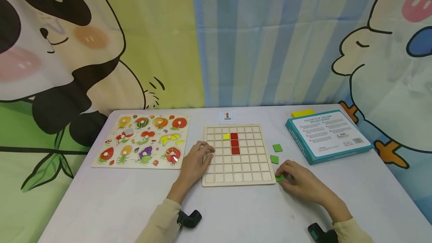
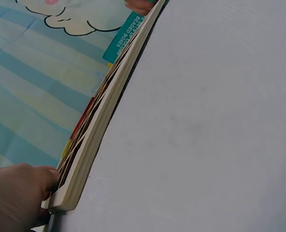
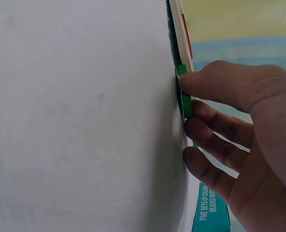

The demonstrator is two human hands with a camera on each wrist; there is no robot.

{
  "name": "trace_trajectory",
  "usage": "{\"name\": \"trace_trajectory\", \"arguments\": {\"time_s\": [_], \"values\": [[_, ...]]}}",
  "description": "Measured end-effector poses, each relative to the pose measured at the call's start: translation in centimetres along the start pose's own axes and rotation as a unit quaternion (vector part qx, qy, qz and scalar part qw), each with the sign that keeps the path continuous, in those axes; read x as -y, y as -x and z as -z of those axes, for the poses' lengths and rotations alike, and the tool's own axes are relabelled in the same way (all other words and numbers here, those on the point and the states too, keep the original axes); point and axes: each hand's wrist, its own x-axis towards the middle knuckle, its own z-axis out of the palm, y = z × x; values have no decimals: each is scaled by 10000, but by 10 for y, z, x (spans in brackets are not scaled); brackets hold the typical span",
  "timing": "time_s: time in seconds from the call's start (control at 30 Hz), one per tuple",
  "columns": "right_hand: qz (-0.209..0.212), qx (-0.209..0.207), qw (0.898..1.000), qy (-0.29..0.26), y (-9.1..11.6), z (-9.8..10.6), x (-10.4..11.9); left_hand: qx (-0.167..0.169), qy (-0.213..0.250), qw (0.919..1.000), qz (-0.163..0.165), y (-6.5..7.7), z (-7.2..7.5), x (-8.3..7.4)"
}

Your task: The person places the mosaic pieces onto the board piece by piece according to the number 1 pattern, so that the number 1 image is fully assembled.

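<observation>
A wooden grid board [image 1: 249, 168] lies on the table, holding one yellow tile [image 1: 226, 136] and a column of red tiles [image 1: 234, 142]. At its left edge, my left hand [image 1: 197, 162] grips the rim; the left wrist view shows fingertips at the board's corner [image 2: 68, 198]. Beside the lower right corner, my right hand [image 1: 302, 183] pinches a green square tile [image 1: 279, 178] at the tabletop. Thumb and fingers sit on opposite sides of that tile in the right wrist view. Two more green tiles, one upper [image 1: 277, 147] and one lower [image 1: 274, 159], lie right of the board.
A small pattern card [image 1: 227, 117] lies behind the board. To the left is a fruit puzzle board [image 1: 141, 138]. A teal box [image 1: 329, 136] stands at the right, with a yellow object [image 1: 302, 113] behind it. A printed curtain [image 1: 256, 40] hangs behind the table.
</observation>
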Motion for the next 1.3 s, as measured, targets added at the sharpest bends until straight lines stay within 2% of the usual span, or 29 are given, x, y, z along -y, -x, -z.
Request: {"name": "trace_trajectory", "arguments": {"time_s": [0.23, 0.47, 0.63, 1.0, 1.3], "values": [[-146, -336, 9987, -348, -4, 5, 0, -146, -70, 9999, -21, -5, -1, 0], [215, -606, 9960, -615, -17, 5, 8, -47, -43, 9997, 257, -7, -1, 1], [246, -548, 9941, -902, -30, 1, 14, -87, -28, 9996, 263, -6, -1, 3], [371, -444, 9896, -1317, -61, -9, 33, -158, 40, 9998, 61, -5, -3, 7], [548, -413, 9857, -1540, -81, -21, 48, -124, 138, 9998, 74, -5, -6, 4]]}}
